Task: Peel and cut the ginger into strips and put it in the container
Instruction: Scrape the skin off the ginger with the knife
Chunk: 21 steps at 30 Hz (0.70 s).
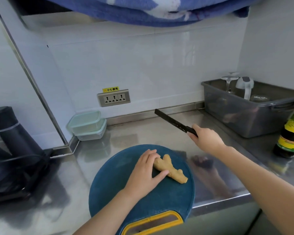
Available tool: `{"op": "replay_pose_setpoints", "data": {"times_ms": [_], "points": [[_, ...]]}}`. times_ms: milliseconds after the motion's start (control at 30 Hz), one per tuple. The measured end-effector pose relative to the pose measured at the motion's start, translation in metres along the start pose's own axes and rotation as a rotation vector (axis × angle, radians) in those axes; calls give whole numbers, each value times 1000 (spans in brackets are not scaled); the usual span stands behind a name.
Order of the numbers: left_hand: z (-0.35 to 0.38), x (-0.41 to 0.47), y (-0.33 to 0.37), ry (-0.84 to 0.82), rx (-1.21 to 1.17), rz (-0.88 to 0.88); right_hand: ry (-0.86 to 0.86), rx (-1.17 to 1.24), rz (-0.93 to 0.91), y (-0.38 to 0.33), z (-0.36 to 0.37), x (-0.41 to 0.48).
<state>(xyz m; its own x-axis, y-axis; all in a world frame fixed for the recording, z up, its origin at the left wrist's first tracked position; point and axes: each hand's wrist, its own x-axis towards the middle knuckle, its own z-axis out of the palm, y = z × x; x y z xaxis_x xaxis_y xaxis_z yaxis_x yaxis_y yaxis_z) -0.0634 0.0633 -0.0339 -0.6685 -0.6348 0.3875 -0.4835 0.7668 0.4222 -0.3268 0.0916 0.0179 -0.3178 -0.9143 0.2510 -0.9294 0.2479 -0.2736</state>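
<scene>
A knobbly tan piece of ginger (172, 169) lies on a round blue cutting board (126, 197) with a yellow handle near the counter's front edge. My left hand (145, 172) rests on the ginger's left end, thumb curled against its near side. My right hand (206, 139) grips the handle of a black knife (172, 122), held above the counter to the right of the board, blade pointing back and left. Two stacked clear containers with pale green lids (87, 125) stand at the back wall, left of the board.
A grey plastic tub (244, 114) holding glasses sits at the back right. A dark bottle with a yellow label (291, 133) stands at the right edge. A black appliance (12, 141) fills the left side. A wall socket (113, 97) is behind the steel counter.
</scene>
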Motion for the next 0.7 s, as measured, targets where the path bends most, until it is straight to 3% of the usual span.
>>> {"op": "replay_pose_setpoints", "data": {"times_ms": [100, 700], "points": [[0, 0, -1, -3, 36, 59, -54, 135, 35, 4, -15, -30], [0, -2, 4, 107, 35, 70, -193, 67, -42, 30, -24, -113]]}}
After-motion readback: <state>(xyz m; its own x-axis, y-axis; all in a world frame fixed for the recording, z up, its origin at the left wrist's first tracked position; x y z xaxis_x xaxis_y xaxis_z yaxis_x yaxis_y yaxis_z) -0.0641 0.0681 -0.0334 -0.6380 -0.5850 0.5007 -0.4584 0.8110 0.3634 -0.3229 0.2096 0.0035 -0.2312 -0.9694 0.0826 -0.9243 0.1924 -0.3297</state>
